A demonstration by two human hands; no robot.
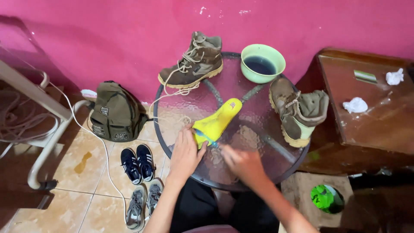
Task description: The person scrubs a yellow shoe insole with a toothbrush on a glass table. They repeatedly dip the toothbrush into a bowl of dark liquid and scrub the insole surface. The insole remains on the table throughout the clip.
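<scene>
Two hands meet at a yellow foam shoe insole [216,121] on the round glass table [258,129]: left hand [184,153] presses its heel flat, fingers extended; right hand [243,163], blurred, curls beside it, grip unclear.

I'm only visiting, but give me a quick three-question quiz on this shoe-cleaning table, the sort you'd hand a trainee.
1. True or false: the green bowl on the glass table is empty.
2. Which hand rests on the yellow insole? A) left hand B) right hand C) neither
3. How many brown boots are on the table?

Key:
1. False. It holds dark liquid.
2. A. The left hand presses on the insole's near end; the blurred right hand is beside it, seemingly with a small blue tool.
3. Two: one upright boot by the wall, one tipped boot at the right.
</scene>
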